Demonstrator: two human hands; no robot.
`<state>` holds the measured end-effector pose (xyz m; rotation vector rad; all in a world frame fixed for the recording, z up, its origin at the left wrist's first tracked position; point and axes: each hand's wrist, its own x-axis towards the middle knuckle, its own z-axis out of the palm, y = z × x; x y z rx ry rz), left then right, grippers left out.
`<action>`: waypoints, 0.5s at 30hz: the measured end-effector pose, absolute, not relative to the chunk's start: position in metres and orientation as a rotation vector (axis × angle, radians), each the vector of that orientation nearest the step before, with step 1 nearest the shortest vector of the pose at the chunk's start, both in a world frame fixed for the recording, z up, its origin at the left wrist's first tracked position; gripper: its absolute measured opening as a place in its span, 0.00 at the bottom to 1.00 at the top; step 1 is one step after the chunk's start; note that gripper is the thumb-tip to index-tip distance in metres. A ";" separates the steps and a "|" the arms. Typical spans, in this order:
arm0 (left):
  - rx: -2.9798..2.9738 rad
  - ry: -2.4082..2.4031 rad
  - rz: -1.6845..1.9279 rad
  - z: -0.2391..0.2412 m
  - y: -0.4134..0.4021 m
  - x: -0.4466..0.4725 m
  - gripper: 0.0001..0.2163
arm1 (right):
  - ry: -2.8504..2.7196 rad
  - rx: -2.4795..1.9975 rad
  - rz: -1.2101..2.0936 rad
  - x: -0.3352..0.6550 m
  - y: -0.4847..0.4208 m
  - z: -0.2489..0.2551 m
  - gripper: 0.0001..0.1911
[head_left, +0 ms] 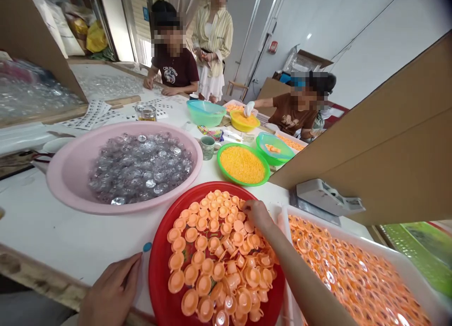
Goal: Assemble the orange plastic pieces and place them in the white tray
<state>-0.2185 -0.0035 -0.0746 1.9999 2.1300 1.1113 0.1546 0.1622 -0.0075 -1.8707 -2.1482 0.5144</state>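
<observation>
A round red tray [157, 269] holds many small orange toy cups [204, 285] with saucer-like rims, some upright and others tipped in a heap. My right hand [259, 216] reaches over the tray's far right side, fingers curled down at a small orange cup among the others; its fingertips are partly hidden. Left of the tray, my left hand [112, 288] rests at the table's front edge, thumb and fingers together with nothing visible in them. Just beyond its fingertips lies a small blue disc [147, 247].
A pink basin [70, 175] of clear shiny pieces stands left. Behind the tray are a green bowl [222, 168] of yellow-orange pieces and a mug [207, 148]. A white bin [381, 250] of orange pieces and a tape dispenser [326, 196] sit right, beside cardboard [370, 142]. Three people are across the table.
</observation>
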 end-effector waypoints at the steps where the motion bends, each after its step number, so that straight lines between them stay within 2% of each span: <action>1: 2.029 2.144 1.068 -0.069 -0.004 -0.216 0.13 | -2.140 -1.867 0.528 0.158 0.162 -0.008 0.12; 9: 2.074 2.129 0.938 -0.062 -0.004 -0.212 0.15 | -2.220 -1.738 0.725 0.157 0.139 -0.015 0.06; 15: 2.077 2.117 0.954 -0.061 -0.005 -0.211 0.14 | -2.254 -1.762 0.637 0.148 0.137 -0.020 0.06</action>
